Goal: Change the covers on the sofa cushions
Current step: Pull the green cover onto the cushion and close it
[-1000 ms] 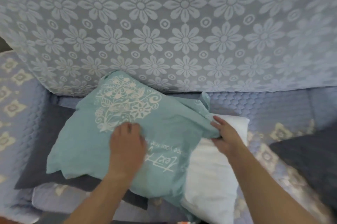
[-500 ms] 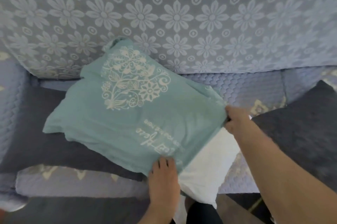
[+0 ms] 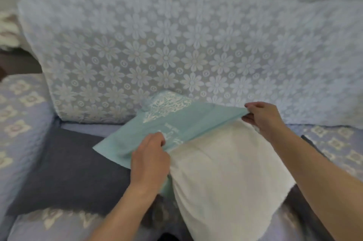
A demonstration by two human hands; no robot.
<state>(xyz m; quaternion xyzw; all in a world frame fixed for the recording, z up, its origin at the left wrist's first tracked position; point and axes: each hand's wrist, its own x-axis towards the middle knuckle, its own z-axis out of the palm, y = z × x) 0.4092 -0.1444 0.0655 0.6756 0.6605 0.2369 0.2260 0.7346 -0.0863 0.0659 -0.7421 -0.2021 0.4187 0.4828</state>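
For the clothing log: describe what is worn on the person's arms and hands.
Nothing is worn. The left hand and the right hand are bare: no gloves, and no rings, watch or bracelet show. Both forearms are bare up to the frame's lower edge, with no sleeve in view.

Head view looks forward and down, close over the sofa [image 3: 196,54].
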